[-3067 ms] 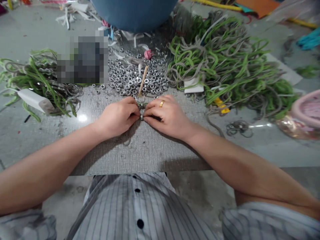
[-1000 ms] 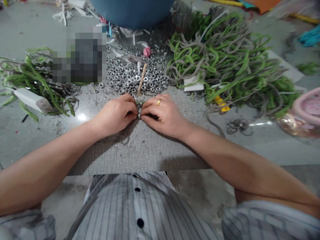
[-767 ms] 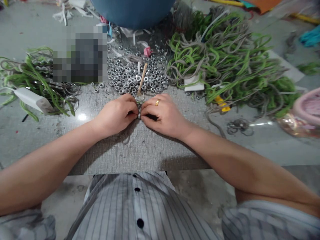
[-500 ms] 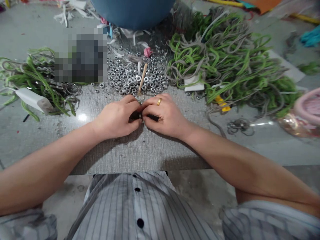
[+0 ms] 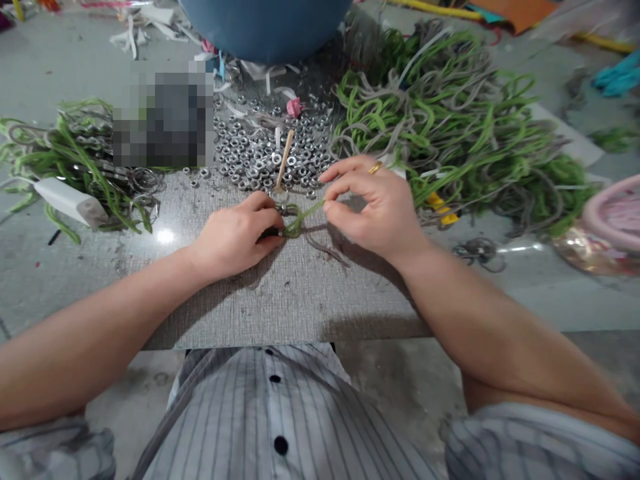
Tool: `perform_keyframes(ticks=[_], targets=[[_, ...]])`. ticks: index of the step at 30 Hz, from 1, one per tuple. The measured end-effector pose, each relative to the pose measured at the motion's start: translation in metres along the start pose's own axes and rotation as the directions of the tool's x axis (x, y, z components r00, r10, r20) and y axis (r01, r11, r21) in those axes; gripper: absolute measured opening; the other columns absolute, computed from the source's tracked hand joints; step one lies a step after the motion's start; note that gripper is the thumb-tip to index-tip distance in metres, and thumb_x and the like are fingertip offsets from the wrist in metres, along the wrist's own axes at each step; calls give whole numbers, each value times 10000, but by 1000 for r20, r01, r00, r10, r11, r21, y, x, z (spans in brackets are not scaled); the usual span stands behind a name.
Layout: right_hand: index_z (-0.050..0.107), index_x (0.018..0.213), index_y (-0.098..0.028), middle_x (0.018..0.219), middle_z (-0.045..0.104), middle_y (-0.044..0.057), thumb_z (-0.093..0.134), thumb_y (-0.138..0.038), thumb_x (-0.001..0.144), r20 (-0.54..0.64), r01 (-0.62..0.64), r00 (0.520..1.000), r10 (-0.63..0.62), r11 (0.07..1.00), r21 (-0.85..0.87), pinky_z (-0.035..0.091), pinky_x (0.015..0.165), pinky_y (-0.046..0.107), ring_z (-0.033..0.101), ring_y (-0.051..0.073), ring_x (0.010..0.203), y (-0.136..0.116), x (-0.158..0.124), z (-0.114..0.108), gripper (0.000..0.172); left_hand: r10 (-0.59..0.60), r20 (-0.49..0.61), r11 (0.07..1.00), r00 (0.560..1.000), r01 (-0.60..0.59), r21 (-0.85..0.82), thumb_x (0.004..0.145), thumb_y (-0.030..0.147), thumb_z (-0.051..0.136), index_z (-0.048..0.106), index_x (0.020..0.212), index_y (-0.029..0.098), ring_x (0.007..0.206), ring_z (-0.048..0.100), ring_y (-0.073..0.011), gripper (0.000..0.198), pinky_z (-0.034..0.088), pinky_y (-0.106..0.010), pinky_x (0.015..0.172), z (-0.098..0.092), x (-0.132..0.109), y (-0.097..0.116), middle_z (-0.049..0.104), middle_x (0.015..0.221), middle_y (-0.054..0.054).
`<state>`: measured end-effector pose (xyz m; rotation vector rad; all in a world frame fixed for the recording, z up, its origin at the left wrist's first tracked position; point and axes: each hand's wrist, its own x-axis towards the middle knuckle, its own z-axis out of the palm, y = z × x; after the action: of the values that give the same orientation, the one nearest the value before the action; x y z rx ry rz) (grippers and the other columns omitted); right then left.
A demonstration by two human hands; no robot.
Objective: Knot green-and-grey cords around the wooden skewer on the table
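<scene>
My left hand is closed around one end of a small bundle of green cord with metal pieces, low over the table's near part. Between thumb and index finger, my right hand pinches a green strand stretched out from that bundle. A grey cord end trails from the bundle onto the tabletop. Just beyond my left hand, a thin wooden stick leans by a pile of metal nuts. What lies inside my left fingers is partly hidden.
A large heap of green and grey cords lies at the right. At the left are more cords and a white device. A blue tub stands behind the nuts; a pink basket is at far right.
My right hand has moved right, away from my left hand, drawing out a green strand. The corded bundle and grey cord end now show between them. My left hand has barely moved.
</scene>
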<state>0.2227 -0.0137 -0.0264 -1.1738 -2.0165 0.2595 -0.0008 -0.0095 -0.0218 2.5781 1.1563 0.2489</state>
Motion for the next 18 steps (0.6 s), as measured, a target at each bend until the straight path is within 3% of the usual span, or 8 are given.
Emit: perform_keyframes(ticks=[4, 12, 15, 18], targets=[[531, 613, -248, 810, 666, 16, 577, -147, 695, -120, -41, 992, 39, 999, -10, 509, 780, 384, 645, 200, 810, 11, 4, -4, 138, -1, -8, 999, 1000, 1, 55, 881, 308, 558, 695, 1016, 184, 838, 663, -186, 229, 520, -285, 650, -2, 0, 2, 583, 1204, -93], [512, 602, -233, 760, 638, 34, 560, -142, 662, -25, -155, 988, 153, 965, -210, 491, 731, 384, 627, 222, 780, 28, 5, -8, 119, -18, 22, 998, 1000, 16, 66, 880, 315, 563, 687, 1047, 199, 859, 658, -196, 238, 518, -290, 650, -2, 0, 1, 584, 1204, -83], [531, 627, -226, 769, 640, 54, 575, -151, 688, 91, -143, 980, 180, 938, -316, 476, 788, 434, 626, 254, 823, 36, 2, -4, 106, -1, 10, 1000, 1000, 1, 15, 875, 305, 557, 666, 1076, 176, 889, 651, -207, 262, 532, -312, 704, -2, 0, -1, 586, 1186, -96], [580, 757, -225, 871, 649, 80, 561, -150, 731, 115, -115, 981, 158, 942, -315, 465, 835, 470, 625, 280, 890, 33, 0, -3, 82, 41, -48, 996, 998, -45, -83, 866, 258, 531, 621, 1122, 125, 906, 632, -195, 303, 534, -316, 763, -6, -1, -3, 584, 1158, -118]])
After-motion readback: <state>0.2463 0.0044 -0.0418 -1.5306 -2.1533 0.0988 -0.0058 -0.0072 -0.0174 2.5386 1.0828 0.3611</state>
